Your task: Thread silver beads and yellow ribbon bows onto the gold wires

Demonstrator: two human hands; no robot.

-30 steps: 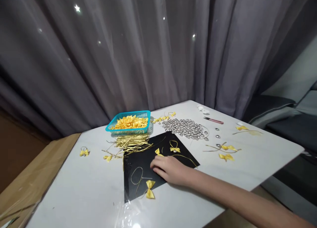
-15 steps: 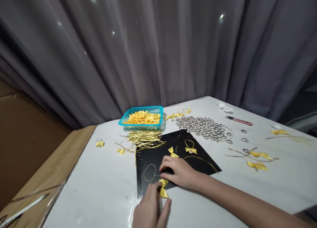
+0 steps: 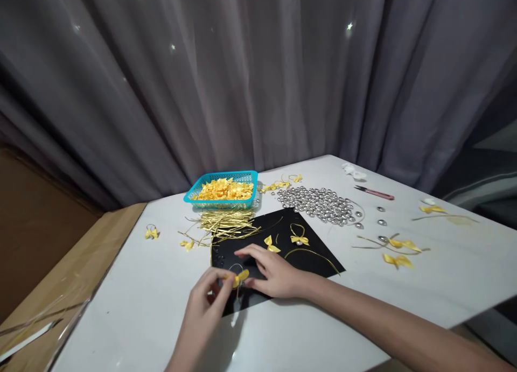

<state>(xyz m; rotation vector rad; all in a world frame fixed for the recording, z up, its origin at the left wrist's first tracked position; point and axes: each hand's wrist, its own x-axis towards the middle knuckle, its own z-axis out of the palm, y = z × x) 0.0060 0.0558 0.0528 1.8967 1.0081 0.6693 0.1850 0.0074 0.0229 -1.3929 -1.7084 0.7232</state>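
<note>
Between the thumb and fingers of my left hand (image 3: 210, 294) is a yellow ribbon bow (image 3: 241, 278), held just above the near left part of a black sheet (image 3: 258, 253). A thin wire loop (image 3: 236, 266) rises behind the bow, and a short wire end hangs below it. My right hand (image 3: 269, 269) is beside the bow, fingers apart and curved toward it, with nothing visible in them. Further back on the sheet lie a loose yellow bow (image 3: 271, 244), a finished bow with a wire loop and silver bead (image 3: 299, 239), and a curved gold wire (image 3: 317, 253).
A blue basket (image 3: 255, 189) of yellow bows stands at the back, with a pile of gold wires (image 3: 226, 222) before it. Silver beads (image 3: 323, 204) are heaped to its right. Pink-handled snips (image 3: 375, 193) lie beyond them. A cardboard box (image 3: 100, 237) borders the table's left side.
My left hand has picked the yellow bow up off the sheet and turned it. My right hand has opened out beside it. The whole view has shifted slightly.
</note>
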